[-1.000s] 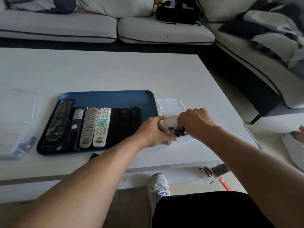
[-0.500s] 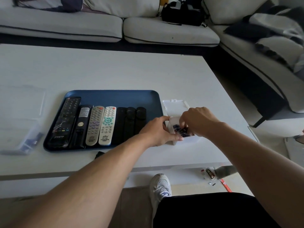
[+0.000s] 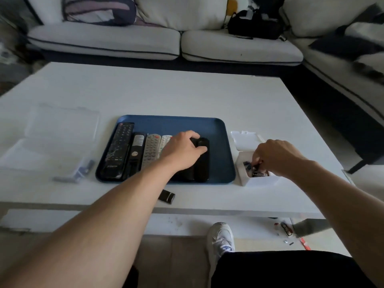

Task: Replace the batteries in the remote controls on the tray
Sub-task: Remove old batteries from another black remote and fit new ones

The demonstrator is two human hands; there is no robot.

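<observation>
Blue tray [image 3: 220, 163] sat on white bench [image 3: 166, 96]. Remotes lay side by side in tray: big black remote [image 3: 118, 150] at tray's left end, grey remote [image 3: 150, 150] near middle, slim black remote [image 3: 202, 163] toward tray's right. Left hand [image 3: 182, 149] curled round top of slim black remote. Small white box [image 3: 247, 163] stood just right of tray, lid open, batteries [image 3: 256, 172] inside. Right hand [image 3: 274, 155] dipped in box, fingers bent down among batteries; could not tell if it held one. Small black cover [image 3: 167, 196] lay on bench in front of tray. Clear box [image 3: 62, 125] lay left of tray.
</observation>
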